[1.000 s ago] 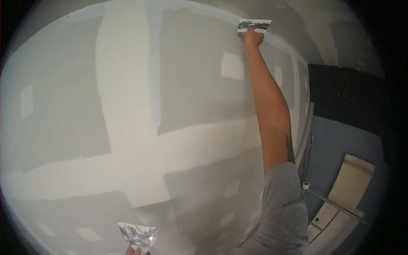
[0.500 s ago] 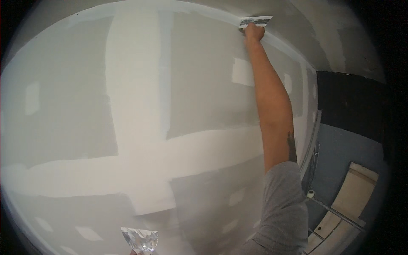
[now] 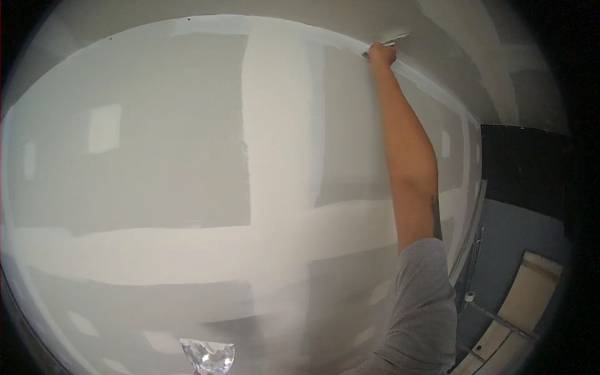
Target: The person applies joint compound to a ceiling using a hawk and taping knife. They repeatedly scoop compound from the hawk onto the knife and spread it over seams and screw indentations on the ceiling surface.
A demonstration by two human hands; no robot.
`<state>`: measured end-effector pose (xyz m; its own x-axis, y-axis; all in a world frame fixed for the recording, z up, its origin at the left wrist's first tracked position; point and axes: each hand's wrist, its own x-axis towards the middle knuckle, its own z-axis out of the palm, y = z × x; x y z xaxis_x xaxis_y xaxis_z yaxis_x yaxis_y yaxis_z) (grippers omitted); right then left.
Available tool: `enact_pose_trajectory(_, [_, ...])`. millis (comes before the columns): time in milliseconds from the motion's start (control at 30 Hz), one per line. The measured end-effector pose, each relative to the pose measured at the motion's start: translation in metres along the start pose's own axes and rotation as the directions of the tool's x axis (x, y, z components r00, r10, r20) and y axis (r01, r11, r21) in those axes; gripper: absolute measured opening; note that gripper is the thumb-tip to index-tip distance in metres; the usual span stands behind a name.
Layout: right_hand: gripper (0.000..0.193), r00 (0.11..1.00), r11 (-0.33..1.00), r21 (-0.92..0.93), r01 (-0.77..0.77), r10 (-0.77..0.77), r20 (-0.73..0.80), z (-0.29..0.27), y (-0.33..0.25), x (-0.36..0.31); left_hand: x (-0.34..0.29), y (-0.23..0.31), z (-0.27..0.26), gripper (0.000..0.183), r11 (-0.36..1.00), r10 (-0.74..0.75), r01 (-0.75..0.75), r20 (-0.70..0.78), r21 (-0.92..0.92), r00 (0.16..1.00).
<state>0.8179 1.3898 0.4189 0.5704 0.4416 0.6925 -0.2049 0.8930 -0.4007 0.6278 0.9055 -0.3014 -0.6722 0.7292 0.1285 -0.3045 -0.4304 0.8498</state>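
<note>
My right arm is stretched up along the wall, and my right hand [image 3: 382,56] is closed around a drywall taping knife [image 3: 399,40]. The knife is at the corner where the wall meets the ceiling, its blade seen nearly edge-on. Most of its handle is hidden in the fist. Low in the picture, a shiny metal putty knife [image 3: 209,357] points upward, its wide blade in front of the wall. Only a bit of my left hand [image 3: 197,373] shows below that blade at the lower edge, holding it.
The drywall [image 3: 162,137] carries broad white bands of joint compound over its seams, plus several pale patches. Above it slopes the grey ceiling [image 3: 437,69]. At the lower right are a metal frame bar [image 3: 500,320] and a tan board [image 3: 531,284], beside a blue-grey wall [image 3: 519,231].
The view has swung left, so the wall seams sit further right. My right hand has moved left along the ceiling corner, and its knife has turned from broad face to nearly edge-on.
</note>
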Motion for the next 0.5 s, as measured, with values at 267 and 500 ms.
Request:
enact_pose_trajectory(267, [0.027, 0.991, 0.990, 0.075, 0.119, -0.114, -0.073, 0.090, -0.003, -0.100, 0.045, 0.004, -0.080, 0.045, 0.988, -0.101, 0.097, -0.026, -0.120, 0.995])
enact_pose_trajectory(500, [0.026, 0.996, 0.974, 0.222, 0.040, -0.020, -0.092, 0.175, -0.064, -0.113, 0.031, 0.061, -0.105, 0.051, 0.990, -0.106, 0.103, -0.030, -0.092, 0.994])
